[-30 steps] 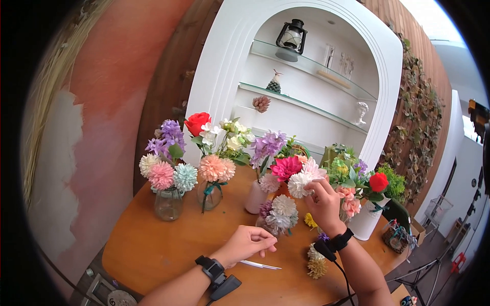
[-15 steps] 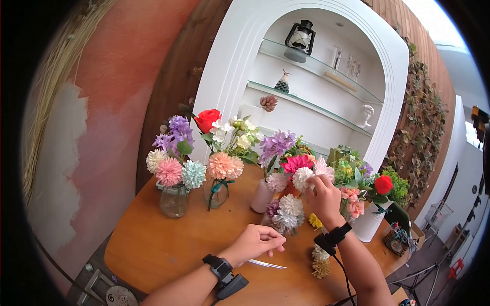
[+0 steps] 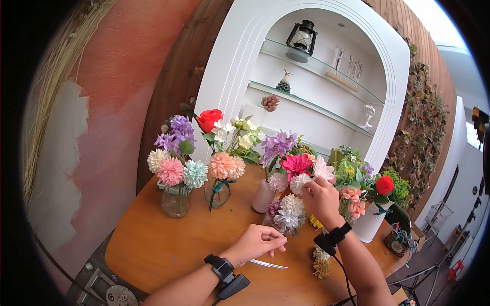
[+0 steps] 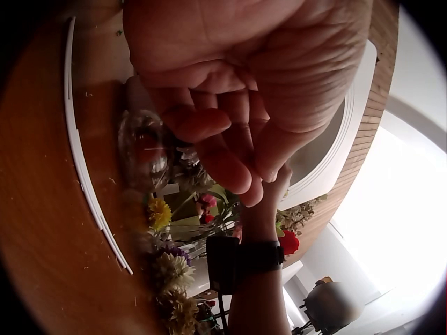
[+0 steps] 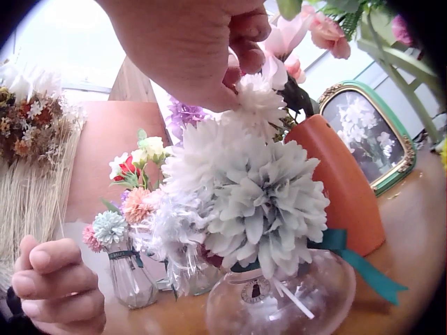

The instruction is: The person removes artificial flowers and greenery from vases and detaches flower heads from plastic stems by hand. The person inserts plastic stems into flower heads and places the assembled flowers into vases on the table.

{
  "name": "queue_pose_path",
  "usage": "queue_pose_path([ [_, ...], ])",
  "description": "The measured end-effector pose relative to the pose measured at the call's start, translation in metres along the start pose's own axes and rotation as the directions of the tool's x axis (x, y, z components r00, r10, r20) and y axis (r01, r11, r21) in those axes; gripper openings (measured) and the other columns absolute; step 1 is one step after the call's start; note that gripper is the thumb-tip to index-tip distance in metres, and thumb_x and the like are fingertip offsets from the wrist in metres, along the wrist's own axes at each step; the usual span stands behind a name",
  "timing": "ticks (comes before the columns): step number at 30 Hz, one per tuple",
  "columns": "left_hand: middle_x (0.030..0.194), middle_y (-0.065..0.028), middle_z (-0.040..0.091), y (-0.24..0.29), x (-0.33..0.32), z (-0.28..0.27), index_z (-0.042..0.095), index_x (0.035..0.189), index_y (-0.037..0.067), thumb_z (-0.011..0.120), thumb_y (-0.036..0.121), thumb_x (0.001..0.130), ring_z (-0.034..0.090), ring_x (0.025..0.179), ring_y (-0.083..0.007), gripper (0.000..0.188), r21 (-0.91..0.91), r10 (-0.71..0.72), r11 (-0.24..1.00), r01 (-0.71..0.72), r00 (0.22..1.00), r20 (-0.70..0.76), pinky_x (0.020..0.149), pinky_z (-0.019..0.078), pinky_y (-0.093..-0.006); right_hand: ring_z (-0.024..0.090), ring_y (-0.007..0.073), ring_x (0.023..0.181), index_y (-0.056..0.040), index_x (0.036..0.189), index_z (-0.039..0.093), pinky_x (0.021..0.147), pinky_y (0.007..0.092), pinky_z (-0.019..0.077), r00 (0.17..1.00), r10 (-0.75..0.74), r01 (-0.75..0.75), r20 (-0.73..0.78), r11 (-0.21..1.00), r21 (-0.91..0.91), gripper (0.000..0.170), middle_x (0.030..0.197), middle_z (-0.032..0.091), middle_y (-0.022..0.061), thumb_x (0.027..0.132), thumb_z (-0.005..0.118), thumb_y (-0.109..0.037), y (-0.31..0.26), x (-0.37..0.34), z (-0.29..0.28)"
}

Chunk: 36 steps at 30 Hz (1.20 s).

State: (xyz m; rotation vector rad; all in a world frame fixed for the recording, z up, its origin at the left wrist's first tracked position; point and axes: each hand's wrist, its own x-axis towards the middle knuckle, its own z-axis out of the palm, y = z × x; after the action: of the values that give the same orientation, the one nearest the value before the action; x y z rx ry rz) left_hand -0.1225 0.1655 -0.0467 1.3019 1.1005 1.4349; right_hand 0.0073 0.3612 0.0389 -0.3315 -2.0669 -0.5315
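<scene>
My right hand pinches a white pompom flower in the head view, just above a low glass vase of pale pompom flowers. In the right wrist view, the fingertips are at the white bloom's top, and its stem is hidden behind a large grey-white pompom. A teal ribbon circles the vase neck. My left hand hovers over the table with loosely curled fingers and nothing in them. Thin white sticks lie on the wood beside it.
Two glass vases of flowers stand at the left, and a pink vase stands behind the low one. A white vase is at the right. Loose pompom flowers lie near my right wrist. An orange vase stands beside a framed picture.
The view has shifted a little, moving the scene to the right. My right hand has lowered the white pompom flower slightly towards the low vase. The left hand keeps nearly the same pose.
</scene>
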Motion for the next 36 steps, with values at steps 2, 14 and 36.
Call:
queue_pose_path([
  [2,0.089,-0.0066,0.073,0.0,0.0,0.0,0.069,0.103,0.002,0.068,0.023,0.093,0.061,0.068,-0.0048,0.024,0.002,-0.005,1.0,0.005,1.0,-0.002,0.054,0.0414,-0.0176,0.065,0.0282,0.062,-0.0104,0.078,0.068,0.056,0.0389,0.0518,0.999,-0.01,0.01,0.037,1.0,0.005,0.008,0.075,0.064,0.0068,0.082,0.069,-0.017,0.0,-0.001,-0.001],
  [14,0.09,-0.0072,0.073,-0.002,0.001,-0.001,0.069,0.102,0.001,0.068,0.021,0.093,0.062,0.068,-0.0057,0.022,-0.004,-0.006,1.0,0.006,1.0,-0.002,0.054,0.0417,-0.0174,0.067,0.0299,0.061,-0.0094,0.096,0.07,0.055,0.0405,0.0524,0.993,0.064,-0.062,0.101,0.998,-0.028,0.016,0.069,0.067,0.0107,0.085,0.065,-0.02,-0.002,0.0,-0.005],
  [36,0.084,-0.005,0.072,-0.005,0.002,-0.004,0.07,0.099,0.002,0.068,0.021,0.092,0.06,0.065,-0.0039,0.02,0.096,-0.008,0.995,0.013,0.999,-0.051,0.05,0.0404,-0.019,0.062,0.0277,0.052,-0.0055,0.082,0.067,0.051,0.0364,0.0484,0.989,0.126,-0.142,0.083,0.964,0.224,0.008,0.06,0.062,0.0105,0.083,0.069,-0.013,-0.009,-0.016,-0.043],
])
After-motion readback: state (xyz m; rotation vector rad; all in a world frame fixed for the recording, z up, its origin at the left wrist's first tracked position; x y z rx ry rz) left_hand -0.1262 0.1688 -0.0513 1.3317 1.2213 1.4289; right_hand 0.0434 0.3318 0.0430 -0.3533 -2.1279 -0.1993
